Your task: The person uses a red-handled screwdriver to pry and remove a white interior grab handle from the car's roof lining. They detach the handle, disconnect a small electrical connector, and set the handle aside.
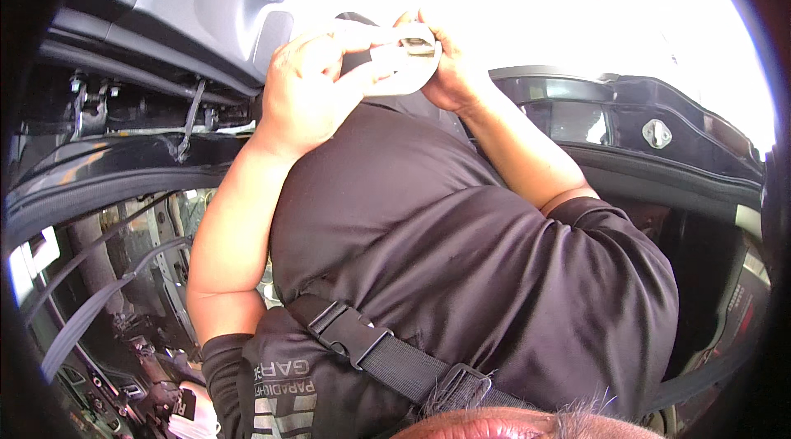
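In front of my chest, both hands hold a pale, rounded, roll-like thing (418, 72) with a dark-edged opening and a yellowish inside. Glare washes it out, so its exact kind cannot be told. My left hand (305, 93) pinches its left side between thumb and fingers, near a small whitish patch. Behind its right edge curls my right hand (455, 68), the fingers partly hidden by it. A black shirt (461, 249) covers my body, crossed by a black buckled strap (354, 333).
A grey car door panel (177, 7) stands open at upper left, with a metal door check arm (192, 119) below it. To the right, a door striker (657, 134) sits on the glossy dark car frame (568, 109). Grey belts (99, 307) and exposed metal parts show at lower left.
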Tool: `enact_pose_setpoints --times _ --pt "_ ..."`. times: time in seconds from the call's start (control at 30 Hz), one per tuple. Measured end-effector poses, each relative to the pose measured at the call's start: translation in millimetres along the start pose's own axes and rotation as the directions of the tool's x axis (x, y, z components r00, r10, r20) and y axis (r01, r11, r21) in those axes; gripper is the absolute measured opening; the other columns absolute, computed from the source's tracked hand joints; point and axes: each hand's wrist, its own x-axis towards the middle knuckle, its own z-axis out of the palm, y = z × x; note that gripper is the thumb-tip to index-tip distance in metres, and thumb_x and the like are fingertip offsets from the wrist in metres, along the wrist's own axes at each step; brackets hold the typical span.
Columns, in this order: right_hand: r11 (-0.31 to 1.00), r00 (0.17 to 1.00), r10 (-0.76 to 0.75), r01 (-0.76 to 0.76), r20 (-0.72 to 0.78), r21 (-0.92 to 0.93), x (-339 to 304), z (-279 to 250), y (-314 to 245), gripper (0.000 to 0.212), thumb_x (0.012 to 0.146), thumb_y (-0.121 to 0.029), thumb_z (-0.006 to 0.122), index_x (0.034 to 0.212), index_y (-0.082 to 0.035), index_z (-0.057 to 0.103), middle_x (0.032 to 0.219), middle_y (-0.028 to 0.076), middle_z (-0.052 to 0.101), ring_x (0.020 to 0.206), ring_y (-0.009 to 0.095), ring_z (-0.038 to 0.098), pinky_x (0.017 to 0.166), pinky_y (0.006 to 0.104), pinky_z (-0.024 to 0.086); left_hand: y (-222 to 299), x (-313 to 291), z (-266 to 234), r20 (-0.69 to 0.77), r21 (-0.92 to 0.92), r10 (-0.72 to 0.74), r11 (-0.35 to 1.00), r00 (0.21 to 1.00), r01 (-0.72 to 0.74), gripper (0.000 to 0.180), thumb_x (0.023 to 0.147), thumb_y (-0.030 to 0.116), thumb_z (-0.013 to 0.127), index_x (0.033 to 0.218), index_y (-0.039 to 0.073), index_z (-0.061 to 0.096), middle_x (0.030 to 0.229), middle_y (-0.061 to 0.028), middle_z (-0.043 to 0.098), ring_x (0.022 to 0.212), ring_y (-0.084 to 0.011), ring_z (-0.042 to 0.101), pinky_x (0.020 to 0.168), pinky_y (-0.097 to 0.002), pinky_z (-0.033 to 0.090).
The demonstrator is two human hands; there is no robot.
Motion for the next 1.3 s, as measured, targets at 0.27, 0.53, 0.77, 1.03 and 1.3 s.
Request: enact_pose_setpoints --times 0.27,0.53,0.77,1.03,1.3 --pt "0.978 0.966 -0.204 0.208 0.156 -0.009 1 11 -33 0.055 0.114 -0.052 0.039 0.102 -0.004 0.063 0.091 0.007 0.060 0.084 0.015 0.060 0.075 0.0304 0.048 30 -4 -7 -0.123 0.037 0.404 0.915 0.906 -0.403 0.028 0.082 0.007 0.089 0.105 0.005 0.074 0.102 -0.0108 0.078 0.085 -0.0258 0.073 0.075 -0.0333 0.057" --pt "0.972 0.986 -0.155 0.140 0.064 0.191 5 11 -31 0.054 0.113 -0.052 0.044 0.098 -0.003 0.063 0.086 0.007 0.058 0.077 0.016 0.054 0.069 0.0302 0.046 45 -3 -13 0.045 0.148 0.435 0.888 0.899 -0.436 0.017 0.085 0.009 0.085 0.099 0.005 0.076 0.097 -0.0089 0.078 0.087 -0.0273 0.074 0.078 -0.0360 0.059" --pt "0.959 0.958 -0.224 0.184 0.179 0.214 11 13 -35 0.053 0.113 -0.050 0.043 0.097 -0.002 0.062 0.086 0.007 0.056 0.079 0.016 0.054 0.071 0.0303 0.045 73 -18 -16 0.279 -0.110 0.295 0.955 0.914 -0.275 0.025 0.087 0.010 0.080 0.111 0.003 0.079 0.095 -0.0049 0.077 0.081 -0.0249 0.072 0.071 -0.0340 0.057" --pt "0.849 0.883 -0.395 0.457 0.255 -0.265 26 30 -65 0.048 0.113 -0.045 0.041 0.100 -0.003 0.062 0.088 0.009 0.060 0.083 0.017 0.056 0.079 0.0309 0.046 47 -25 -24 0.200 -0.010 -0.335 0.939 0.921 0.344 0.078 0.093 0.003 0.077 0.161 0.004 0.039 0.093 0.0003 0.067 0.063 -0.0006 0.043 0.061 -0.0182 0.041" --pt "0.444 0.821 -0.422 0.557 0.385 -0.702 56 65 -133 0.039 0.108 -0.039 0.046 0.100 -0.005 0.065 0.098 0.006 0.064 0.092 0.016 0.057 0.085 0.0321 0.044 26 -11 -18 -0.030 -0.286 -0.260 0.928 0.965 0.241 0.042 0.108 0.017 0.063 0.148 0.004 0.056 0.085 0.0045 0.057 0.066 -0.0022 0.045 0.061 -0.0197 0.039"
